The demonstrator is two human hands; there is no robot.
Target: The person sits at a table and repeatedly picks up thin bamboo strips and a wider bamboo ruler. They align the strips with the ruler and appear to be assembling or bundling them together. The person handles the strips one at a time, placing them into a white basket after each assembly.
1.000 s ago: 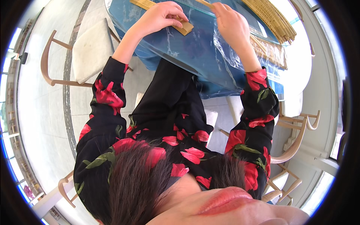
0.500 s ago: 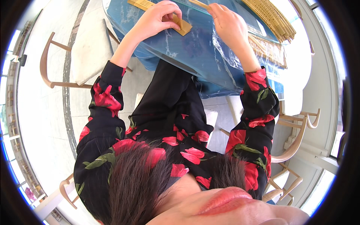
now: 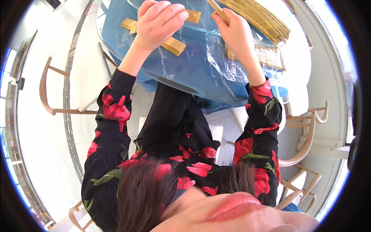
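My left hand (image 3: 160,25) is raised above the table with its fingers curled closed. A gold printed paper sleeve (image 3: 193,16) juts out from its fingertips; the rest of the sleeve is hidden behind the hand. Below that hand, more gold paper sleeves (image 3: 174,46) lie flat on the table, partly covered by it. My right hand (image 3: 235,33) grips thin wooden chopsticks (image 3: 217,10) between thumb and fingers, slanting up and left past the frame's top edge. The chopsticks are apart from the sleeve in my left hand.
A blue-covered table (image 3: 193,73) with clear plastic over it stands before me. At its right lies a fanned stack of gold printed strips (image 3: 259,17). Nearer, wooden sticks in a clear plastic bag (image 3: 270,58) lie beside my right wrist. Wooden chairs (image 3: 83,73) flank the table.
My left hand has lifted a sleeve up off the others and moved it toward the chopsticks. My right hand still holds the chopsticks. The whole view has shifted slightly.
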